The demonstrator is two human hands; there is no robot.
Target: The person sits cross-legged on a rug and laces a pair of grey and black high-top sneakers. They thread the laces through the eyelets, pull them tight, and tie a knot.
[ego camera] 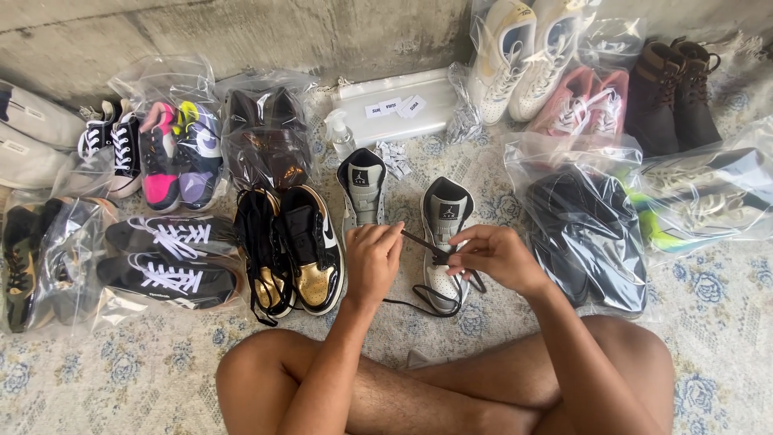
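Two grey and white high-top sneakers stand side by side on the carpet in front of me. My left hand [372, 259] covers the front of the left sneaker [361, 189] and pinches one end of a black shoelace [420, 244]. My right hand [495, 256] pinches the same lace over the right sneaker [445, 219]. The lace stretches taut between both hands, and its loose end loops down on the carpet [427, 310] by the right sneaker's toe. My crossed bare legs fill the bottom of the view.
Black and gold high-tops [291, 246] stand left of the pair, black sneakers with white laces [169, 262] further left. Bagged shoes [584, 234] lie right. Along the concrete wall are more bagged sneakers, brown boots [675, 93], a clear box [394, 105] and a pump bottle [339, 133].
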